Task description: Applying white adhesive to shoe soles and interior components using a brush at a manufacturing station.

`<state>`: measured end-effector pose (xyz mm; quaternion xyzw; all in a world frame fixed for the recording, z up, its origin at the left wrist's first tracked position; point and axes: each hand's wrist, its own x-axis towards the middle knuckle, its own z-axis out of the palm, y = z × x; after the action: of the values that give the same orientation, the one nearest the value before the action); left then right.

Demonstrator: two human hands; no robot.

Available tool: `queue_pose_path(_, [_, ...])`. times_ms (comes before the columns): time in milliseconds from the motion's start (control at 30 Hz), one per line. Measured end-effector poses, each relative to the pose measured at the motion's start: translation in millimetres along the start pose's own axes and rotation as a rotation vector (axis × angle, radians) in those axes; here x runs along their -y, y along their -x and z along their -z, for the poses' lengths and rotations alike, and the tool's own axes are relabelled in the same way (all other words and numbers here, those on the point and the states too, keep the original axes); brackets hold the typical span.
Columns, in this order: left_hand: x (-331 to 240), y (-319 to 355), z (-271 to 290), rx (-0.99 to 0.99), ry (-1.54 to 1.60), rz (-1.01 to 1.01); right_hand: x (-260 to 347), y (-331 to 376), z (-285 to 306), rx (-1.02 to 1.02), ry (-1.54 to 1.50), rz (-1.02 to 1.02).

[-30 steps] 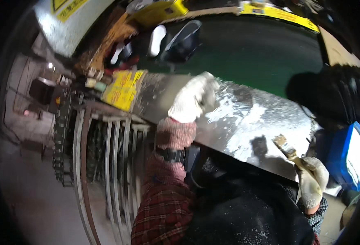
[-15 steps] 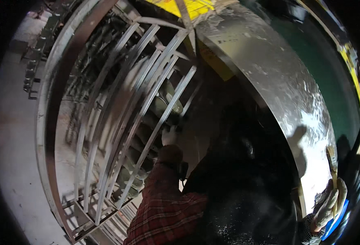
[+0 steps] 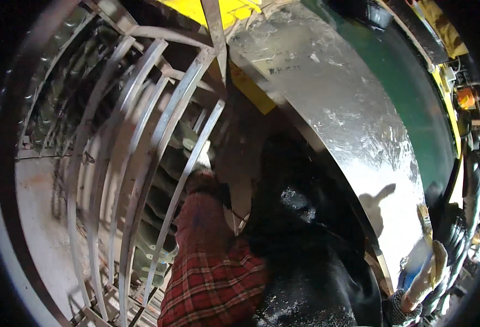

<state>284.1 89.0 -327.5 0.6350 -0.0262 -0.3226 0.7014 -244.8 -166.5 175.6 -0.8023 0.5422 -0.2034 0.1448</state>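
My left hand [image 3: 203, 158], in a pale glove below a red plaid sleeve, reaches in beside a metal bar rack [image 3: 166, 128]. Its fingers are bright and blurred, partly behind a bar, so their grip is unclear. Close by, behind the bars, are greyish-green rounded pieces [image 3: 184, 136] in a row. At the lower right, my right hand [image 3: 425, 280], gloved and with a checked cuff, is closed round a thin brush-like tool with a tan tip [image 3: 424, 217]. The tool stands up along the edge of a wet, shiny metal table [image 3: 332, 109].
A black apron [image 3: 311, 267] covers my front between rack and table. Yellow panels [image 3: 212, 11] stand at the far end. Beyond the table lies a green surface [image 3: 387, 76], with dark hoses [image 3: 471, 201] at the right edge. More dark pieces hang at upper left.
The view has shifted, with rack and table now farther left in the picture. My left hand has moved up, closer to the rounded pieces. My right hand still grips the brush-like tool.
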Motion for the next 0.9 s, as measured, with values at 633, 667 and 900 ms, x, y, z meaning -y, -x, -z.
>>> queue_pose_path(633, [-261.3, 323.7, -177.4, 1.174, 0.26, 0.535, -75.9, 61.2, 46.2, -0.336, -0.389, 0.137])
queue_pose_path(667, [-263.7, 314.6, -199.7, 1.335, 0.264, 0.574, -97.2, 67.4, 51.4, -0.436, -0.379, 0.115])
queue_pose_path(900, [-273.9, 391.3, -339.2, 1.208, 0.295, 0.279, -206.0, 111.2, 152.1, -0.978, -0.477, -0.142])
